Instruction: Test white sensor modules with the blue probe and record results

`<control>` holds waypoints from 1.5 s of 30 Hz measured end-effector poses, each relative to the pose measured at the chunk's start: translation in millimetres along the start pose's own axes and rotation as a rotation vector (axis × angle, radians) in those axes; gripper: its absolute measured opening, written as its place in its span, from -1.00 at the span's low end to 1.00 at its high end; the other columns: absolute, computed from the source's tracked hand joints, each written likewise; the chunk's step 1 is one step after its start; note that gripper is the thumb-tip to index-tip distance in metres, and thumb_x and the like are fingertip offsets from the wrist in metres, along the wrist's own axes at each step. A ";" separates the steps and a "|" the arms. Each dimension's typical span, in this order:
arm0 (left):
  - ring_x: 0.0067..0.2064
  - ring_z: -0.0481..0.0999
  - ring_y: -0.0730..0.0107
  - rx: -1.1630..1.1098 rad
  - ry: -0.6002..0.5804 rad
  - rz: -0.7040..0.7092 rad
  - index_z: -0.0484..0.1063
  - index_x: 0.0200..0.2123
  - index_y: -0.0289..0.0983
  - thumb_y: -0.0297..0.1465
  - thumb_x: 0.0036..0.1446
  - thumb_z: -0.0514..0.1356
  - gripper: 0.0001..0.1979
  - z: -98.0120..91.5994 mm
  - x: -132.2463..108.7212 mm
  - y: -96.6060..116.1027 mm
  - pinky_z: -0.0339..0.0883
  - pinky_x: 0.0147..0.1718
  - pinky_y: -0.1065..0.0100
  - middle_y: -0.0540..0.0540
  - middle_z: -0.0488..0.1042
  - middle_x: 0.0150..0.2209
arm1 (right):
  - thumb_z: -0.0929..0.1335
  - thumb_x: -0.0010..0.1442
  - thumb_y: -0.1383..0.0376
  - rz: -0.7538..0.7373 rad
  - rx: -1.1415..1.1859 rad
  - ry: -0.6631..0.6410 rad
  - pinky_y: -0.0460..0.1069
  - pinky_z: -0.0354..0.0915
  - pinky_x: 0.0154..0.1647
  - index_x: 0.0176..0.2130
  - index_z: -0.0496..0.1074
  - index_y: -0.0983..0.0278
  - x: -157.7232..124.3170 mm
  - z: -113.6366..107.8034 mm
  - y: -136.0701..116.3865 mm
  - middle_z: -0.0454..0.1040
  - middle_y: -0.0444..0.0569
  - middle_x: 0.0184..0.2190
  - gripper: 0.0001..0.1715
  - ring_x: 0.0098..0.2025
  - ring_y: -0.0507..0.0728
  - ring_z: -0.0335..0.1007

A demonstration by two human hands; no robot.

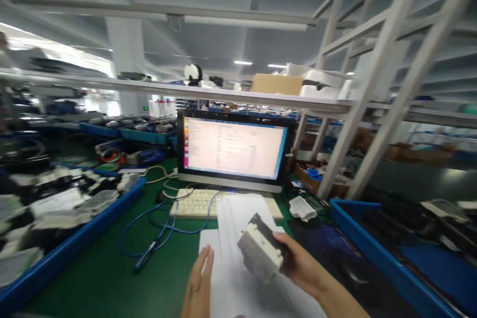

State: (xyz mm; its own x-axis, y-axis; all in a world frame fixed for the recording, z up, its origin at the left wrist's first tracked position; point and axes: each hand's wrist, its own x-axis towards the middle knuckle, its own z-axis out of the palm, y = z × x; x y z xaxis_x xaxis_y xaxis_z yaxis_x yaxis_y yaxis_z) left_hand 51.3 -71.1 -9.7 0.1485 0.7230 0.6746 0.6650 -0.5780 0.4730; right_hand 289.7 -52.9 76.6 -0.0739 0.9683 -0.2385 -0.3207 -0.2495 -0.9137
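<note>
My right hand [300,263] is closed around one end of a boxy device [263,248] with a black back, off-white edges and a greyish see-through cover, like an electric meter. The device is tilted above white paper sheets [238,208]. At the left edge of the paper, my left hand [200,278] has its fingers stretched out and holds nothing. Whether its side touches the paper I cannot tell. Motion blur softens the details of the device.
A monitor [234,151] stands behind a keyboard [201,201]. A blue cable [164,228] loops over the green mat [97,263]. Blue trays of devices flank me, the left tray [85,226] and right tray [372,253]. A clear cover [301,208] lies near the metal rack [376,79].
</note>
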 end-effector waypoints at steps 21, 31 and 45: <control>-0.11 0.36 0.12 0.480 0.153 -0.547 0.30 -0.07 -0.37 -0.39 0.06 0.13 -0.66 -10.8 44.7 -26.0 0.22 -0.11 0.19 -0.20 0.35 -0.20 | 0.34 -0.02 0.19 -0.673 -0.721 -0.013 0.09 0.29 -0.06 -0.17 0.40 0.22 97.8 117.1 97.0 0.41 0.01 -0.18 -0.64 -0.08 0.23 0.32; 0.01 0.33 0.13 0.377 0.341 -0.625 0.33 -0.04 -0.30 -0.41 -0.03 0.16 -0.59 13.3 34.8 -37.2 0.10 0.07 0.15 -0.18 0.40 -0.09 | 0.34 -0.07 0.02 -0.667 -0.784 0.041 0.13 0.29 -0.14 -0.25 0.40 0.22 117.5 112.0 112.8 0.42 0.02 -0.24 -0.58 -0.15 0.28 0.34; 0.08 0.25 0.05 0.297 0.245 -0.719 0.35 -0.01 -0.27 -0.23 -0.08 0.18 -0.49 25.1 33.1 -47.0 -0.09 0.19 0.04 -0.17 0.38 -0.03 | 0.35 -0.12 -0.09 -0.628 -0.856 -0.018 0.05 0.37 -0.21 -0.28 0.42 0.22 135.5 99.1 112.0 0.45 0.01 -0.25 -0.48 -0.17 0.27 0.38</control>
State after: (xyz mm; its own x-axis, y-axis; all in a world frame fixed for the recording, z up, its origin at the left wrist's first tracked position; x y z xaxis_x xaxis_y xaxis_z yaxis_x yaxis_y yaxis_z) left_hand 43.3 -10.5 -23.8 -0.5300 0.7558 0.3847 0.7082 0.1449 0.6910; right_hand 150.2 51.3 -25.4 -0.1421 0.9239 0.3552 0.4646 0.3791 -0.8003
